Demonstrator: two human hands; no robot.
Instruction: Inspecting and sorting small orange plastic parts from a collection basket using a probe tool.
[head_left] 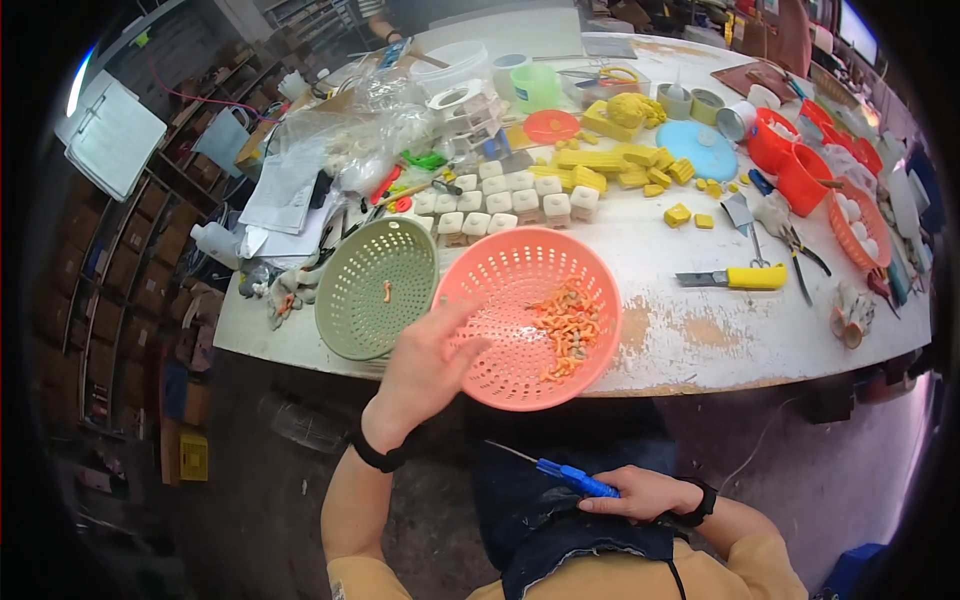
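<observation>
My left hand [425, 355] hovers over the left side of the pink perforated basket [500, 260], thumb and fingers apart, with nothing seen in it. Small curled orange pieces [570, 335], some greyish ones among them, lie heaped in that basket's right half. Left of it, and touching or nearly so, tilts a green perforated basket [350, 300] with one small orange piece [387, 291] inside. Down by my lap, my right hand [645, 493] grips a blue-handled tool [575, 477] whose thin metal shaft points left; its exact kind does not show.
Behind the baskets stand rows of white blocks [500, 200] and yellow chunks [630, 165]. A yellow-handled knife [755, 277], pliers [797, 262] and red containers [800, 178] are on the right of the table [660, 370]. Papers [285, 190] and plastic bags crowd the left.
</observation>
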